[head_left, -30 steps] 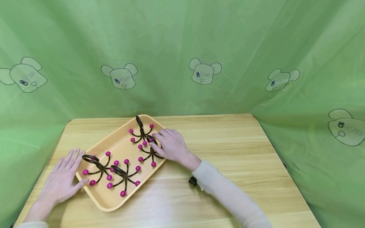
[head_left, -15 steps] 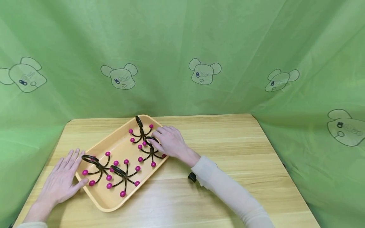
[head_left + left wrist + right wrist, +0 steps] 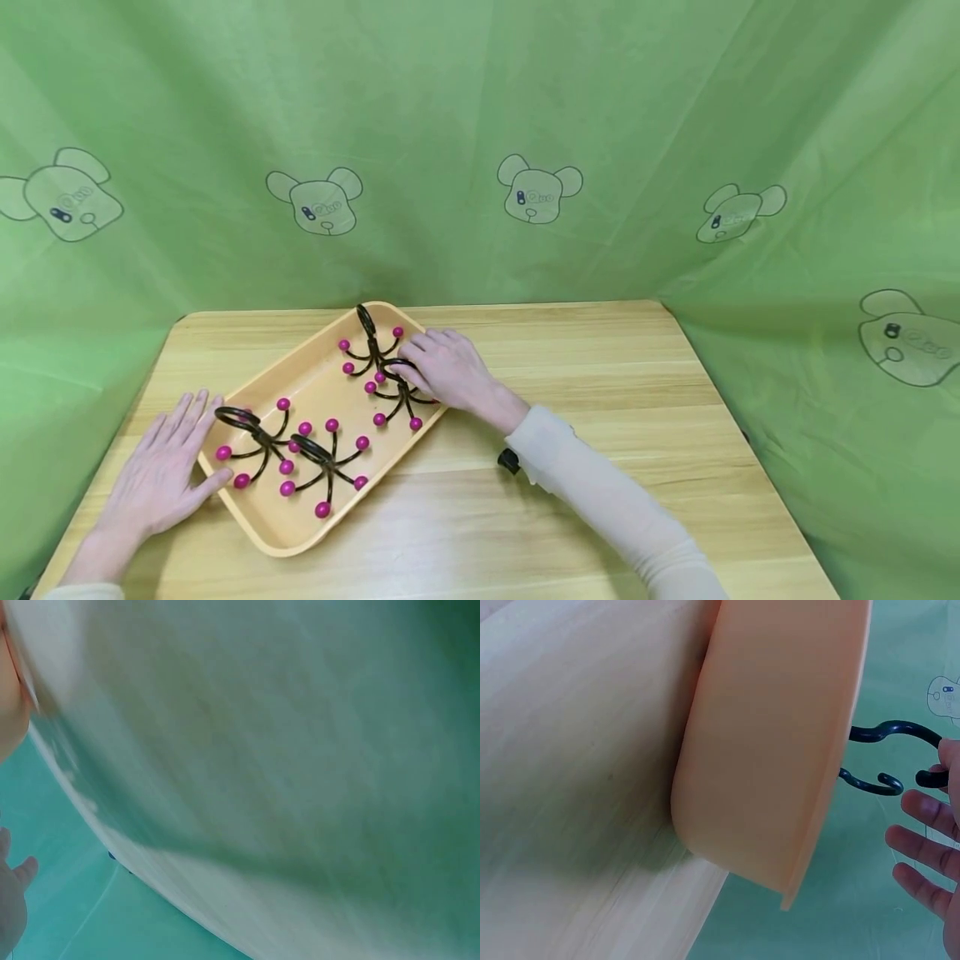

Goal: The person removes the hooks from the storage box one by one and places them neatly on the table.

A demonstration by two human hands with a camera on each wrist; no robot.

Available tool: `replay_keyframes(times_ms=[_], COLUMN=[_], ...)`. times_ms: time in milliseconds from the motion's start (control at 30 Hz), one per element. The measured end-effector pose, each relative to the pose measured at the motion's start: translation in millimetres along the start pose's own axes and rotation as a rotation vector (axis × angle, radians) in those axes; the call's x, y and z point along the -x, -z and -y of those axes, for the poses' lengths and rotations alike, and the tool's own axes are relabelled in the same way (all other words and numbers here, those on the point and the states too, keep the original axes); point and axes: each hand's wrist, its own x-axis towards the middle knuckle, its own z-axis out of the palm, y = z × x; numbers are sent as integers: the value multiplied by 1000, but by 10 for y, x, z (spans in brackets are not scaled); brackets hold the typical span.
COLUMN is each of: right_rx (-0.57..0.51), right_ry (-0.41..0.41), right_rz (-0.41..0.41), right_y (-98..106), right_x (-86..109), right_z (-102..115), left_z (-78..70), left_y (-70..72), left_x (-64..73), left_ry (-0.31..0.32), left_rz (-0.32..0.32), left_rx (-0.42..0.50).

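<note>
A peach tray (image 3: 279, 533) lies slantwise on the left of the table. In it are several black metal hanging hooks with curved arms and pink ball tips, such as the left-hand hook (image 3: 262, 437), the front hook (image 3: 330, 467) and the back hook (image 3: 372, 342). My right hand (image 3: 453, 375) pinches the curved top of another hook (image 3: 406, 393) near the tray's right rim. In the right wrist view thumb and index finger meet on the black hook (image 3: 896, 726); the other fingers are spread. My left hand (image 3: 159, 479) lies flat with its thumb at the tray's left rim.
The wooden table (image 3: 585, 375) reaches right of the tray. A green curtain (image 3: 435, 100) with printed bear heads surrounds it at the back and sides. A small black object (image 3: 508, 461) shows below the right wrist. The left wrist view mostly shows blurred tabletop (image 3: 247, 772).
The pinched hook has turned and shifted slightly to the right, its front balls swinging rightward. My right hand has closed further onto its top. The left hand and the other hooks have stayed still.
</note>
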Motion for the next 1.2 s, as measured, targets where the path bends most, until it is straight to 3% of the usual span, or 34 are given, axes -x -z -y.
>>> replay_keyframes(times_ms=[400, 767, 1200], right_rx=[-25, 36, 48], right_ry=[-12, -1, -9], right_rz=[-8, -37, -113], right_y=[156, 344, 492], right_x=[-57, -87, -62], right_z=[-66, -211, -429], left_z=[10, 6, -10], left_y=[-3, -5, 6], left_x=[9, 3, 0], left_ry=[5, 5, 13], left_rz=[2, 5, 13], left_rx=[-2, 0, 2])
